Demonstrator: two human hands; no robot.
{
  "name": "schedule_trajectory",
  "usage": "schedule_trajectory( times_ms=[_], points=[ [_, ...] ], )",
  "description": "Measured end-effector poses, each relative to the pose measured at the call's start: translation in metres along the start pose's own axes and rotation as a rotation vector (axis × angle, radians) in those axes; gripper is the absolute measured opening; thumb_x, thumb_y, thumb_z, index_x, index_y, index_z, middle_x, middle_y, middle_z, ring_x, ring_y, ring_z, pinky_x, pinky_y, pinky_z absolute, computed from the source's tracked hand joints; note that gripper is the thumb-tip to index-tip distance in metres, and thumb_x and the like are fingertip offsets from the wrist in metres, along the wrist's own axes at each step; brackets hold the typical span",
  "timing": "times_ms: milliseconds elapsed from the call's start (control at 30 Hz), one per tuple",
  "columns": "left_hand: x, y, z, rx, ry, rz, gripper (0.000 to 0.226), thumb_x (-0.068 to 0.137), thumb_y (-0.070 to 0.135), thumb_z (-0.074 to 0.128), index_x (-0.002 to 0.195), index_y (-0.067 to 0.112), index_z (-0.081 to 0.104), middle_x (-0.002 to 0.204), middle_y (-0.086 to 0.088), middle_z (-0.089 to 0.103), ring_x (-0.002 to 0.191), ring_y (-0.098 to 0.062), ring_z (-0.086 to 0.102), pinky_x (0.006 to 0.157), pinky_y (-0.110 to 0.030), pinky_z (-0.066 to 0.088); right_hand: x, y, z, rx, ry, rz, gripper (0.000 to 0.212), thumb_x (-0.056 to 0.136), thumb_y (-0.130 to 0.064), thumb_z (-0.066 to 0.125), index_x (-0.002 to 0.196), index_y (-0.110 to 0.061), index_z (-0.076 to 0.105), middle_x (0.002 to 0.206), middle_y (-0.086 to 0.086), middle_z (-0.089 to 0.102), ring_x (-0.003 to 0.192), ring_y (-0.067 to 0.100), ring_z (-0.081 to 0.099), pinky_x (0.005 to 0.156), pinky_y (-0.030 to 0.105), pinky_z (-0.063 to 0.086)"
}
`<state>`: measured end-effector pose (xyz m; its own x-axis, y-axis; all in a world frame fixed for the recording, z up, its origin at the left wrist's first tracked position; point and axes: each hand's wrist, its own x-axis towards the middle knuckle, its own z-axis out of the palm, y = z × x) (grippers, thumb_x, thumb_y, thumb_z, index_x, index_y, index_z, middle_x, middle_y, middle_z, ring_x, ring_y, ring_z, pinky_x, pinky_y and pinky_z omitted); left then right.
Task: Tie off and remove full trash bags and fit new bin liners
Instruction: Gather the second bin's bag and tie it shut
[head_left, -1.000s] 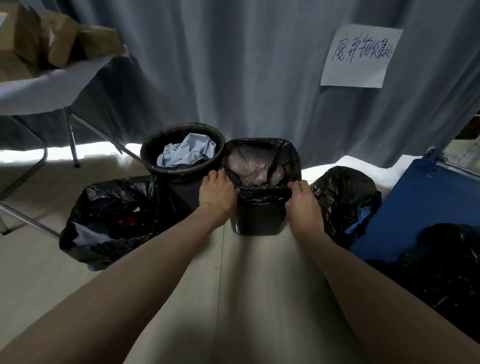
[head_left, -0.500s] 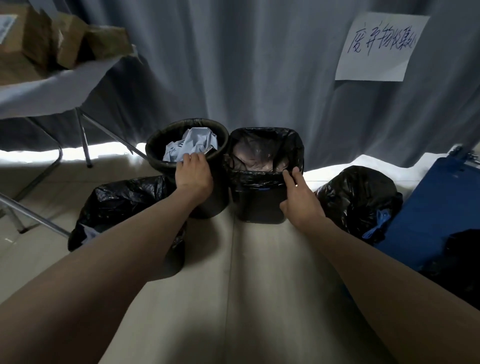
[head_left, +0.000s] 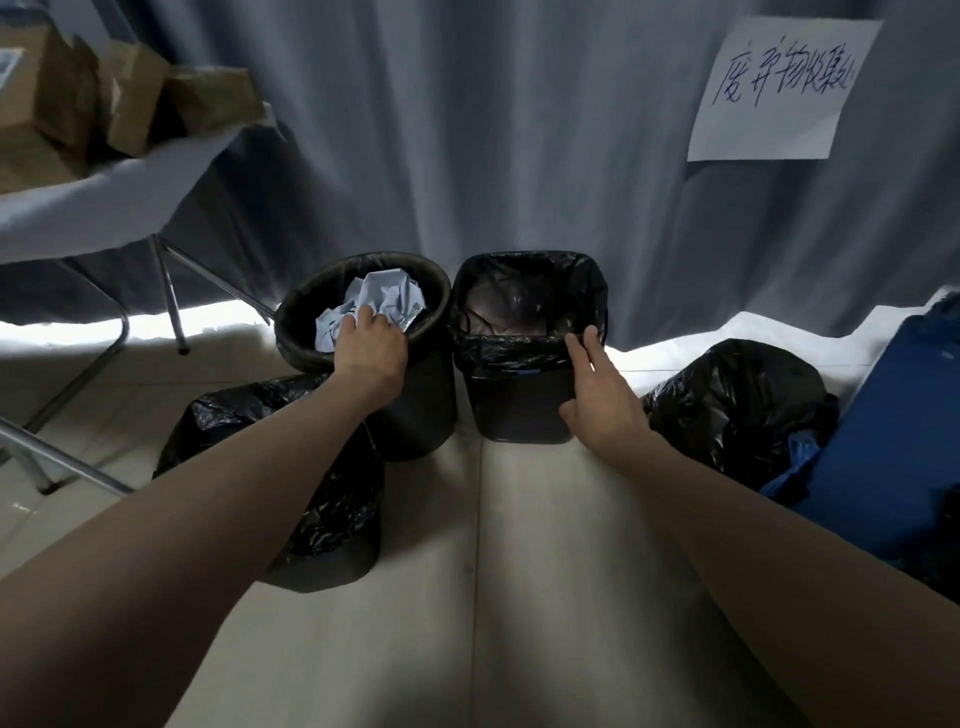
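Note:
Two black bins stand side by side against a grey curtain. The round bin (head_left: 415, 415) on the left holds crumpled pale-blue paper (head_left: 387, 301) inside a black liner. My left hand (head_left: 370, 349) rests over its near rim, fingers curled down into the paper. The square bin (head_left: 519, 410) on the right has a black liner (head_left: 530, 265) folded over its rim. My right hand (head_left: 602, 395) lies flat against that bin's front right corner, fingers apart and touching the liner's edge, holding nothing.
A filled black trash bag (head_left: 311, 467) sits on the floor front left of the round bin, another (head_left: 737, 405) to the right of the square bin. A blue board (head_left: 893, 457) leans at right. A table with cardboard boxes (head_left: 130, 98) stands at upper left.
My left hand left the square bin's liner rim and moved left to the round bin, reaching into the paper. My right hand let go of the rim and opened flat against the square bin.

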<state>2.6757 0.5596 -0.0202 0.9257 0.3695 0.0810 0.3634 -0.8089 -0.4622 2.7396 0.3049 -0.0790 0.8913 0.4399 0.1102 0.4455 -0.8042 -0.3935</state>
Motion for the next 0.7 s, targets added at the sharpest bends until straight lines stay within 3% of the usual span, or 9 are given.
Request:
schedule_trajectory(
  times_ms=[133,267,400,533,700],
  points=[
    [-0.01,-0.005,-0.001,0.03,-0.004,0.007,0.039,0.093,0.018,0.05,0.131,0.01,0.053,0.133,-0.008,0.053,0.129,-0.029,0.04,0.107,-0.041,0.031,0.021,-0.008,0.003,-0.016,-0.081,0.063,0.097,0.085,-0.013,0.067,0.157,-0.016,0.002,0.164,0.005,-0.013,0.147,0.029,0.021,0.11,0.04,0.038],
    [-0.027,-0.007,-0.002,-0.079,0.009,0.001,0.043,0.093,0.019,0.054,0.134,0.01,0.049,0.134,-0.009,0.049,0.128,-0.029,0.041,0.106,-0.041,0.033,0.022,-0.032,0.004,-0.071,-0.031,0.14,0.088,0.087,-0.018,0.065,0.156,-0.012,0.01,0.165,0.008,-0.006,0.149,0.033,0.013,0.117,0.044,0.028],
    [-0.053,-0.013,0.002,-0.223,0.098,0.018,0.045,0.092,0.02,0.053,0.136,0.009,0.044,0.133,-0.009,0.045,0.124,-0.03,0.043,0.103,-0.043,0.036,-0.002,-0.072,0.006,-0.042,0.003,0.084,0.066,0.085,-0.019,0.064,0.145,-0.013,0.036,0.156,0.012,0.025,0.136,0.032,0.033,0.11,0.042,0.036],
    [-0.087,-0.033,0.008,-0.275,0.069,0.012,0.045,0.092,0.017,0.047,0.136,0.011,0.044,0.134,-0.01,0.045,0.127,-0.031,0.042,0.102,-0.043,0.036,-0.033,-0.125,0.006,0.065,-0.167,0.081,0.036,0.089,-0.024,0.057,0.123,-0.014,0.061,0.129,0.011,0.056,0.121,0.032,0.053,0.094,0.038,0.046],
    [-0.129,-0.082,0.019,-0.236,-0.065,-0.042,0.039,0.09,0.022,0.051,0.128,0.015,0.053,0.131,-0.01,0.049,0.126,-0.031,0.046,0.101,-0.044,0.037,-0.069,-0.199,0.03,0.276,-0.386,0.056,0.038,0.089,-0.042,0.055,0.103,-0.011,0.071,0.105,0.018,0.07,0.101,0.032,0.068,0.09,0.035,0.054]
  ],
)
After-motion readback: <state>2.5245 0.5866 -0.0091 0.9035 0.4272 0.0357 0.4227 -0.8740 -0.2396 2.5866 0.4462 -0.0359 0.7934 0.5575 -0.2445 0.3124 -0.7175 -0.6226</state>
